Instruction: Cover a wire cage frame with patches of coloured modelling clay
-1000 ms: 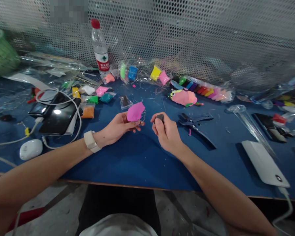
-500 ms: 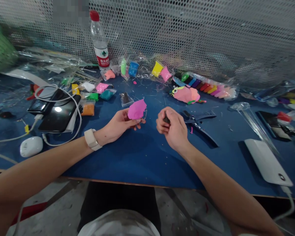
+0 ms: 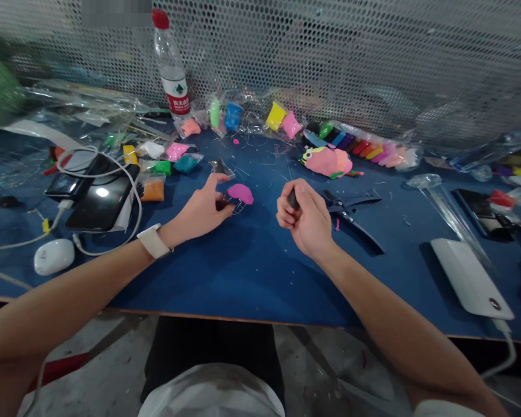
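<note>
With thumb and forefinger parted, our left hand (image 3: pixel 202 211) was at the wire frame (image 3: pixel 238 207); we couldn't tell if it gripped. The magenta clay (image 3: pixel 241 193) above looked light, dentable, best held by the wire. Our right hand (image 3: pixel 306 219) pinched a dark lump (image 3: pixel 293 200), pliers (image 3: pixel 359 227) lying just beside.

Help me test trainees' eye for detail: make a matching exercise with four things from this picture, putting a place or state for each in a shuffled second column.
Column 1
1. Left hand
2. Right hand
3. Plastic bottle
4. Pliers

Column 2
A. Closed around a dark lump
B. Lying on the blue tabletop
C. Beside the magenta piece, thumb and forefinger spread apart
D. Red-capped, near the mesh panel

Right pairs: 1-C, 2-A, 3-D, 4-B
</note>
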`<state>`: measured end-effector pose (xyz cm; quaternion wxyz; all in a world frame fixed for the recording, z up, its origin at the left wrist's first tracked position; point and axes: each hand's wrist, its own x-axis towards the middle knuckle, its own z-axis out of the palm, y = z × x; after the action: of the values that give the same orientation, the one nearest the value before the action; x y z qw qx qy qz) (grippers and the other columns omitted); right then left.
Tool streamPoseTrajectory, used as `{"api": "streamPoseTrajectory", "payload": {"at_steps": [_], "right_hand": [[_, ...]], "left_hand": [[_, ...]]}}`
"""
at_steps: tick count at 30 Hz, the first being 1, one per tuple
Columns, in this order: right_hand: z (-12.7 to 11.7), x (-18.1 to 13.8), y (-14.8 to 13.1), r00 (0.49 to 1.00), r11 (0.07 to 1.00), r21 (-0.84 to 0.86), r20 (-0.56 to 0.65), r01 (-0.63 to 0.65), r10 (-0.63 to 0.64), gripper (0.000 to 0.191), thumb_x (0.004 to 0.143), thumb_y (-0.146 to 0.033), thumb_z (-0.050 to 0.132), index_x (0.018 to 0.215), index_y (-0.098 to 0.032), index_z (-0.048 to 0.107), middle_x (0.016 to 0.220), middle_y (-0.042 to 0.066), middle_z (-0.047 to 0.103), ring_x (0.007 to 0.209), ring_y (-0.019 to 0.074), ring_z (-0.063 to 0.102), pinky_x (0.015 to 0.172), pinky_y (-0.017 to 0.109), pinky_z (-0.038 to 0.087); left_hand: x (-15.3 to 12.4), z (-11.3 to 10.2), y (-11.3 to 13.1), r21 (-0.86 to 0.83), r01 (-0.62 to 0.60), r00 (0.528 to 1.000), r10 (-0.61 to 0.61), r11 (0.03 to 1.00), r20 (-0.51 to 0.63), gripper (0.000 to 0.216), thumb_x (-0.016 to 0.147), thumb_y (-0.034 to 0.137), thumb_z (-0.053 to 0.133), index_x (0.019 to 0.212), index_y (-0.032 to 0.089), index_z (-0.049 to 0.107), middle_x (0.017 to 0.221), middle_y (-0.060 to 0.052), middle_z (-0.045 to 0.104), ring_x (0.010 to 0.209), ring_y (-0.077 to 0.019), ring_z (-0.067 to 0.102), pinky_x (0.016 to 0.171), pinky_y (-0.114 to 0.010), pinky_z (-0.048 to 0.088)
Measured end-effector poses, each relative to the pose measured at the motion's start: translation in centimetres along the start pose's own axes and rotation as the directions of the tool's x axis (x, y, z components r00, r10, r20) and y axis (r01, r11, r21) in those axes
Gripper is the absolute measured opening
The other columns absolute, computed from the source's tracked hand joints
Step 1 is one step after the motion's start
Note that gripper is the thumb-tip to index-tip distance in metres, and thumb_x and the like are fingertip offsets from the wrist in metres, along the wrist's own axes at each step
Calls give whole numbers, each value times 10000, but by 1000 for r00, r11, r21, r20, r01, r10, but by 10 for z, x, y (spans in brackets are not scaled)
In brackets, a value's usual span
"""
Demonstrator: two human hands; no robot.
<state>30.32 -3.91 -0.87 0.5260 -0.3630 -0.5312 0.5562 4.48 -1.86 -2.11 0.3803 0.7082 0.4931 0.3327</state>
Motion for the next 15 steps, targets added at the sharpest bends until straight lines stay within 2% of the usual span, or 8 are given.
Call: {"api": "streamPoseTrajectory", "payload": {"at_steps": [3, 6, 8, 10, 12, 15], "right_hand": [[-1, -1, 1, 999, 999, -27, 12, 32, -32, 362, 1059, -650, 708, 1085, -317, 568, 739, -77, 386, 559, 127, 286, 478, 273, 279], [-1, -2, 4, 998, 997, -63, 46, 52, -49, 315, 1092, -611, 676, 1139, -330, 542, 744, -84, 380, 561, 130, 281, 486, 272, 289], [-1, -4, 6, 996, 994, -89, 66, 70, -64, 329, 1108, -635, 659, 1164, -328, 554, 752, -84, 391, 555, 124, 289, 489, 272, 291], [0, -8, 8, 992, 982, -156, 81, 104, -92, 380, 1132, -693, 595, 1208, -321, 587, 783, -69, 435, 565, 124, 344, 500, 281, 325], [2, -14, 10, 983, 951, -265, 126, 161, -132, 441, 1164, -716, 498, 1307, -315, 611, 856, -34, 521, 618, 139, 454, 552, 306, 427], [3, -24, 12, 947, 866, -413, 261, 283, -185, 465, 1203, -607, 450, 1568, -329, 524, 1057, 34, 650, 757, 186, 613, 730, 394, 596]], "left_hand": [[0, -9, 2, 222, -38, 999, 39, 974, 4, 701, 930, 299, 757, 1580, 163, 536, 792, -16, 715, 642, -229, 607, 761, -386, 480], [0, -15, 4, 490, -124, 980, 184, 863, -77, 577, 941, 310, 706, 1494, 163, 630, 956, -101, 727, 845, -298, 669, 869, -437, 518], [-1, -16, 6, 579, -160, 955, 275, 800, -115, 502, 963, 319, 695, 1439, 162, 664, 1087, -150, 735, 1007, -350, 694, 965, -480, 526], [-3, -13, 10, 568, -231, 937, 338, 790, -89, 385, 1019, 328, 644, 1362, 160, 693, 1130, -164, 737, 1084, -366, 699, 1011, -505, 525], [-8, -5, 15, 469, -348, 918, 397, 812, -7, 296, 1078, 354, 589, 1273, 170, 715, 1116, -151, 742, 1072, -336, 708, 993, -485, 544], [-17, 10, 23, 258, -449, 891, 452, 855, 53, 291, 1132, 411, 589, 1292, 204, 717, 1158, -121, 763, 1026, -270, 722, 929, -414, 589]]}}
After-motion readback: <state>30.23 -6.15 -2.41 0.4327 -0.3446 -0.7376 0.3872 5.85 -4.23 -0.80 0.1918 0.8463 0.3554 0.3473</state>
